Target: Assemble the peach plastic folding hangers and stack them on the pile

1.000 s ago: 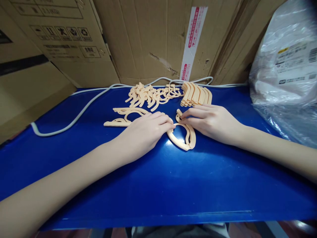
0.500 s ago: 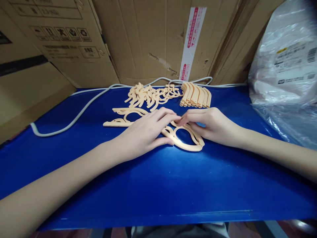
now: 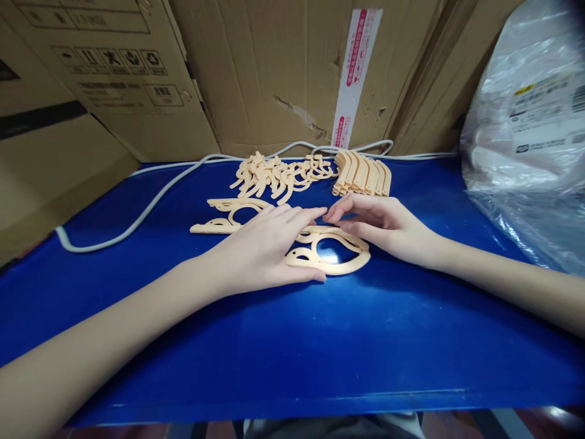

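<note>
A person's two bare hands were seen from above, facing each other over a glossy blue desk (image 3: 320,353). Between them, near the middle of the desk, a beige curved frame (image 3: 340,269) lay flat, its slim parts bowed around a leaf-shaped gap through which the blue surface showed, with a small hole near its left end. The left hand (image 3: 274,244) was open, palm down over that left end, the fingers stretched along the far side and the thumb spread apart along the near side; part of the frame was hidden beneath it. The right hand (image 3: 384,225) was open too, its fingers gently curved and the thumb held away from them, just over the frame's far right side; whether the thumb touched it could not be told. The fingertips of the two hands almost met. To the left, partly covered by the left hand, lay a second beige frame (image 3: 214,229). Farther back sat a tangled pile of small curved pieces (image 3: 260,174), and right of it a neat row of bent arms (image 3: 361,174). A white cable (image 3: 91,249) looped along the left and back, before cardboard boxes (image 3: 274,73). At right stood a package in clear plastic (image 3: 498,140).
</note>
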A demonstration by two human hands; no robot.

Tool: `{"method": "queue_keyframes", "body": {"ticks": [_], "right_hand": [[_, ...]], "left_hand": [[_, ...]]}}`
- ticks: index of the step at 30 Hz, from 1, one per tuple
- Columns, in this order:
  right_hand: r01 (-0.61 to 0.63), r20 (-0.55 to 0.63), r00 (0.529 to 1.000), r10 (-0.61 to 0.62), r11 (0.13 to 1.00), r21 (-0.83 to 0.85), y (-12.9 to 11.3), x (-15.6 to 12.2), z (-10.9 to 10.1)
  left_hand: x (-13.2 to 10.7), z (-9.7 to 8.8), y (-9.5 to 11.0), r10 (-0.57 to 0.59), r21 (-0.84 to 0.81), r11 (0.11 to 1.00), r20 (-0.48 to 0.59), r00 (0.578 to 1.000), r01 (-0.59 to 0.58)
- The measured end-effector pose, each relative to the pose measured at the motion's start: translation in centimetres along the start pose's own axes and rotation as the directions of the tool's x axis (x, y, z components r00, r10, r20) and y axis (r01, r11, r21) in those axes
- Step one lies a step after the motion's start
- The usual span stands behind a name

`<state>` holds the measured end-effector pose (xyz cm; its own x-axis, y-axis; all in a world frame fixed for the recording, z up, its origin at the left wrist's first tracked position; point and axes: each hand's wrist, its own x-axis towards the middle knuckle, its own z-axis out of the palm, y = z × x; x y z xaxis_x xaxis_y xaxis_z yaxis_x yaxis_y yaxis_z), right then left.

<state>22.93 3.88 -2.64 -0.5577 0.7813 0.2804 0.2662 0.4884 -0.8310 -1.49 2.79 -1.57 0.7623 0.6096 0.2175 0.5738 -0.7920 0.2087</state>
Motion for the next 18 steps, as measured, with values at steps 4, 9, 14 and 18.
{"method": "queue_keyframes", "body": {"ticks": [4,9,14,18], "right_hand": [[-0.073,-0.131,0.989,0.064,0.995,-0.062,-0.4,0.4,-0.2],[-0.214,-0.08,0.972,0.22,0.974,0.073,-1.1,0.6,-0.4],[-0.344,0.053,0.938,0.344,0.897,0.277,-1.0,0.6,-0.6],[-0.339,0.127,0.941,0.314,0.887,0.313,-0.6,0.7,-0.9]], "left_hand": [[0.0,-0.7,-0.1,0.023,0.119,0.993,-0.057,0.998,-0.016],[0.0,-1.8,-0.8,0.138,0.235,0.968,-0.185,0.973,-0.092],[0.1,-1.8,-1.2,0.21,0.277,0.948,-0.172,0.963,-0.157],[0.2,-1.5,-1.5,0.256,0.254,0.944,-0.166,0.952,-0.209]]}}
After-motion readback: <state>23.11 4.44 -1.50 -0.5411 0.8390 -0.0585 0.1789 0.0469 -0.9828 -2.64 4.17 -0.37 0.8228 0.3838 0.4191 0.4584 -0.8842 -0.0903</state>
